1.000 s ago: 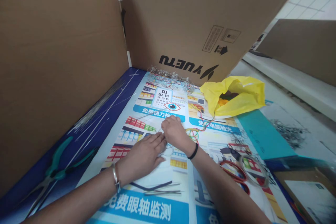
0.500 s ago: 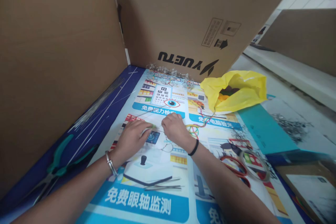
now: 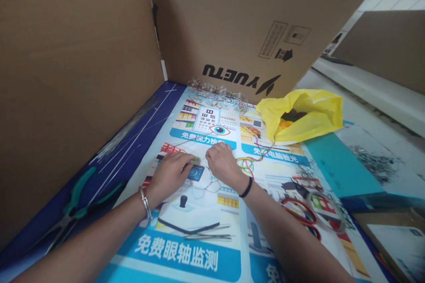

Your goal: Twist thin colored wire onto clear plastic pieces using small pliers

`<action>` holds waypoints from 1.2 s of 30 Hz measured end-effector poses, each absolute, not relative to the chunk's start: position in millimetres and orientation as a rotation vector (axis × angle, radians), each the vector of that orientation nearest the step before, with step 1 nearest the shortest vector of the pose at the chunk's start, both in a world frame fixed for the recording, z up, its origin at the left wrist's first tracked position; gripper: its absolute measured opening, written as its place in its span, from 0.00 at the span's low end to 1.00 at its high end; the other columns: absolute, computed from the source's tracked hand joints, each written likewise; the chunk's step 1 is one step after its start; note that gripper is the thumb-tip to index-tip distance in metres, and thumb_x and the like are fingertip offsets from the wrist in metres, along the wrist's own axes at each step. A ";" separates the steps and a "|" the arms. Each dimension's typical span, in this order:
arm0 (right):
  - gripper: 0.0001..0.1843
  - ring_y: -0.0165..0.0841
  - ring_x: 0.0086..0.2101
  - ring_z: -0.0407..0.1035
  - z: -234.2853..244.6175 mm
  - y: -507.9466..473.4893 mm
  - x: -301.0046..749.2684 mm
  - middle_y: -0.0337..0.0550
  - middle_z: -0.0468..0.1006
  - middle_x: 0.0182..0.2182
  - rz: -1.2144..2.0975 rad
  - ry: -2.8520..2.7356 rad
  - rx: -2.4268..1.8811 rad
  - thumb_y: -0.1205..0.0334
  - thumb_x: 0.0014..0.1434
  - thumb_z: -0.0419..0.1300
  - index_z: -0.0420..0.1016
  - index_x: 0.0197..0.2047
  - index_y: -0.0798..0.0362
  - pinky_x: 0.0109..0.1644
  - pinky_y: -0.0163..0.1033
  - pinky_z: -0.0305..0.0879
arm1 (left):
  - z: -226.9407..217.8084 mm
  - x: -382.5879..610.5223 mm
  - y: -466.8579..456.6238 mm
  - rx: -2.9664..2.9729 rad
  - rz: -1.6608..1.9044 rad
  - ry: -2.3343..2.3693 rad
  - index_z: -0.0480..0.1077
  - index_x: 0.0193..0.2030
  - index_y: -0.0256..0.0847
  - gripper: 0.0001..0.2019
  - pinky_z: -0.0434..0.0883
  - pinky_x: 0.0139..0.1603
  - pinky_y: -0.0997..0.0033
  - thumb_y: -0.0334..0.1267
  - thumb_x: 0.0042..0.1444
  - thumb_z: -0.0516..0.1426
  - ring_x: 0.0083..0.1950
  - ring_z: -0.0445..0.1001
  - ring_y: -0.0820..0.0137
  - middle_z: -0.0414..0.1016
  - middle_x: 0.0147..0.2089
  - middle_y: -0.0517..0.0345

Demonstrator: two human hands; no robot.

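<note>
My left hand (image 3: 170, 174) rests on a printed poster (image 3: 186, 254), its fingers pinched on a small green piece (image 3: 195, 158) tied to a thin wire (image 3: 206, 181). My right hand (image 3: 222, 163) sits just to the right, fingers curled tight around the same wire, whose loops lie on the poster between and below both hands. A silver bracelet is on my left wrist, a black band on my right.
Green-handled pliers (image 3: 78, 205) lie at the left by straight wires (image 3: 126, 135). Cut wire pieces (image 3: 207, 234) lie near me. Coloured rubber bands (image 3: 245, 166), a yellow bag (image 3: 302, 115), red scissors (image 3: 299, 212), a wire coil (image 3: 327, 212) sit right. Cardboard walls (image 3: 76, 66) enclose the left and back.
My left hand slid left from a flat, spread pose and closed into a pinch on the green piece. My right hand stayed almost still.
</note>
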State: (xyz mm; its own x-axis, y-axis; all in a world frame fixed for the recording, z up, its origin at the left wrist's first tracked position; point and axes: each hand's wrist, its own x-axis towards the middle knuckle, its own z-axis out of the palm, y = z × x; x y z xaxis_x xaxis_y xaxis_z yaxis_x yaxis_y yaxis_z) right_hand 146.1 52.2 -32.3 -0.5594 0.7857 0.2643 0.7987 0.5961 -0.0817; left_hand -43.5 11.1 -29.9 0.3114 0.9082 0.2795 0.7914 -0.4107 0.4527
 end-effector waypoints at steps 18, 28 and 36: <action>0.05 0.35 0.39 0.61 -24.9 57.3 156.5 0.41 0.73 0.32 0.167 -2.347 -1.389 0.64 0.58 0.56 0.72 0.31 0.52 0.44 0.38 0.50 | -26.1 -43.2 11.4 2.470 0.797 1.448 0.69 0.47 0.42 0.11 0.62 0.51 0.61 0.34 0.59 0.51 0.49 0.67 0.64 0.73 0.46 0.55; 0.06 0.37 0.40 0.60 -22.5 54.3 154.9 0.43 0.71 0.32 0.187 -2.427 -1.405 0.61 0.53 0.59 0.73 0.27 0.52 0.43 0.40 0.48 | -2.3 -37.6 26.5 2.545 0.463 1.590 0.73 0.37 0.42 0.08 0.60 0.45 0.63 0.36 0.57 0.52 0.42 0.69 0.64 0.76 0.37 0.56; 0.06 0.35 0.40 0.59 -27.2 53.0 151.2 0.43 0.71 0.30 0.169 -2.456 -1.399 0.66 0.54 0.56 0.71 0.26 0.54 0.42 0.38 0.48 | -11.0 -11.6 40.4 2.592 0.294 1.693 0.69 0.30 0.40 0.06 0.61 0.39 0.64 0.35 0.55 0.52 0.39 0.69 0.62 0.73 0.33 0.55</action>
State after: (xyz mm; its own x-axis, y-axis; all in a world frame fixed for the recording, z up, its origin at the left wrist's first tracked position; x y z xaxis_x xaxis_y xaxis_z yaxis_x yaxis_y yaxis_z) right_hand 151.2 53.0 -27.2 -0.4757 0.8550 0.2066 0.8185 0.5163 -0.2519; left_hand -11.6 40.4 -11.0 0.3893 0.9104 0.1403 0.9044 -0.4067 0.1295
